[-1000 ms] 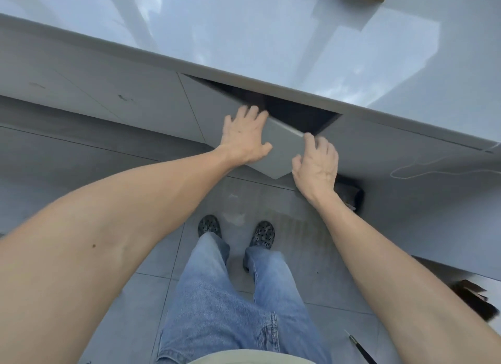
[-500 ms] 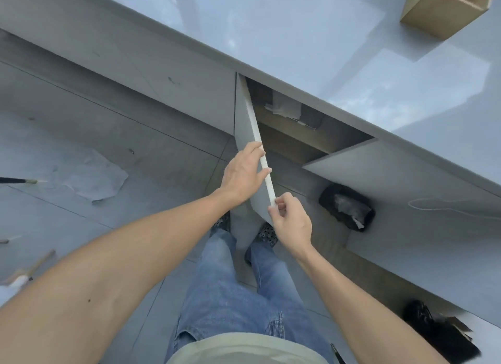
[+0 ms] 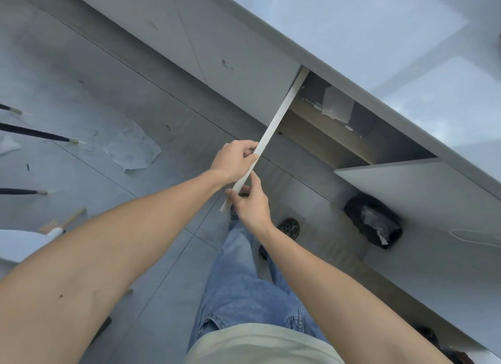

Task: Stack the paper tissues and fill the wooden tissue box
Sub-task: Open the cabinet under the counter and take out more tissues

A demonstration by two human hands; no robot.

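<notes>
I stand in front of a grey counter [image 3: 366, 30] with a cupboard under it. Its left door [image 3: 273, 125] is swung wide and seen edge-on. My left hand [image 3: 235, 159] grips the door's edge from the left. Lower on that edge my right hand [image 3: 250, 202] holds it from the right. Inside the cupboard, a white pack of paper tissues [image 3: 337, 107] sits on a wooden shelf [image 3: 322, 138]. The wooden tissue box is out of sight.
The cupboard's right door [image 3: 406, 174] also stands ajar. A black bag [image 3: 375, 222] with paper in it lies on the floor below it. A crumpled sheet [image 3: 130, 149] and black rods [image 3: 35, 133] lie on the tiled floor at left.
The left door has swung from nearly closed to fully wide, both hands staying on its edge. The view turned, and the wooden box on the counter left the frame.
</notes>
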